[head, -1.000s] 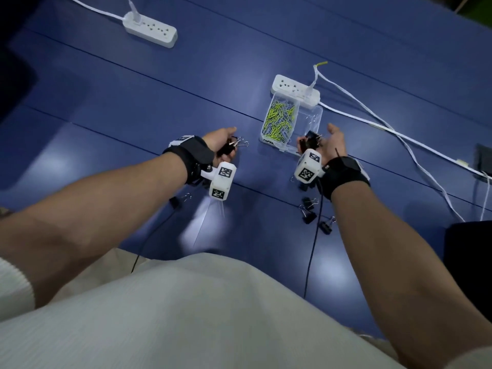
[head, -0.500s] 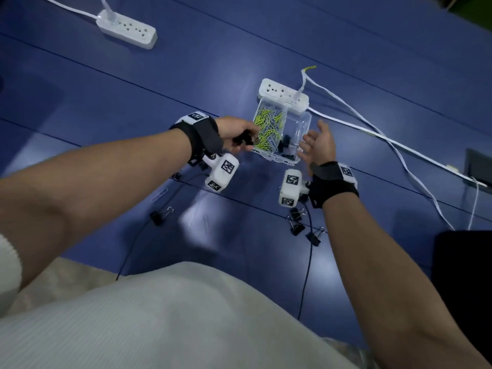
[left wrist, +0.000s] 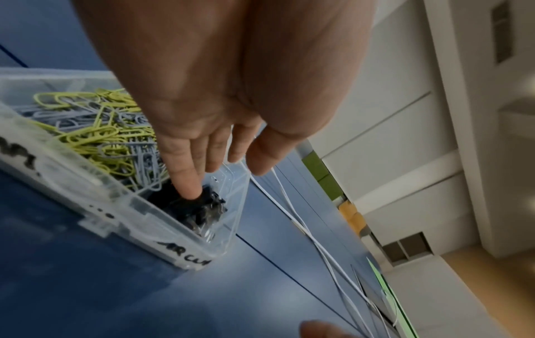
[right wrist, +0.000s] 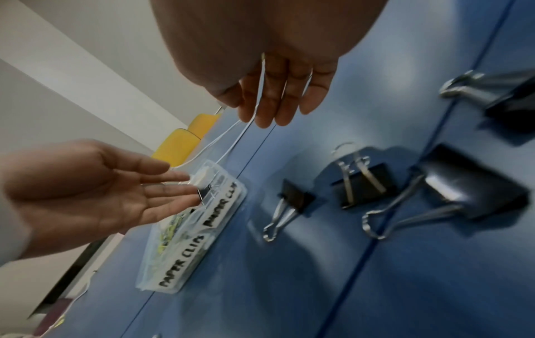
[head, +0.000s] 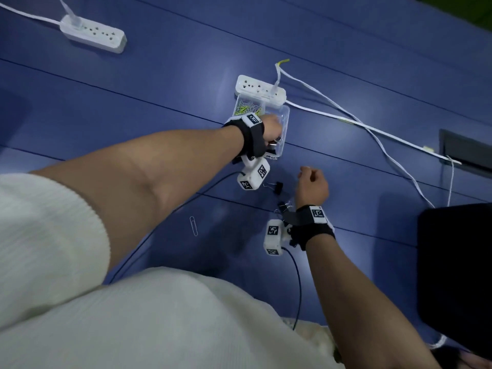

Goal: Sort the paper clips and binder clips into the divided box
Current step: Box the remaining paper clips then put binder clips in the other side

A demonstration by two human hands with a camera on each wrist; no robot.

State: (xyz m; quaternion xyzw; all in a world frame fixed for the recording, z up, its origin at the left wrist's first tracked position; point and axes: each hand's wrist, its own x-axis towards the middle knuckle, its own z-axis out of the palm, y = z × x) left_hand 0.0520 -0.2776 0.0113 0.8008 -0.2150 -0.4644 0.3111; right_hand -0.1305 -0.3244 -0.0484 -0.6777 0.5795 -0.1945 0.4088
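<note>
The clear divided box (head: pixel 285 113) lies on the blue table; its front labels read PAPER CLIPS and BINDER CLIPS (right wrist: pixel 199 219). Yellow and grey paper clips (left wrist: pixel 101 128) fill one compartment and black binder clips (left wrist: pixel 202 212) lie in the other. My left hand (head: pixel 274 129) hovers over the binder clip compartment with straight fingers (left wrist: pixel 188 183), holding nothing. My right hand (head: pixel 310 177) hangs nearer me with its fingers (right wrist: pixel 278 96) relaxed and empty. Several loose binder clips (right wrist: pixel 362 183) lie on the table beside it (head: pixel 277 186). One grey paper clip (head: pixel 193 225) lies alone further left.
A white power strip (head: pixel 259 90) touches the box's far end, and its white cables (head: pixel 372 129) run off to the right. A second power strip (head: pixel 93 35) sits at the far left. A black object (head: pixel 452 262) stands at the right. Black wrist-camera cables (head: pixel 298 275) trail toward my body.
My left hand moved right over the box and let go of the binder clip it held. My right hand drew back from the box toward the loose clips.
</note>
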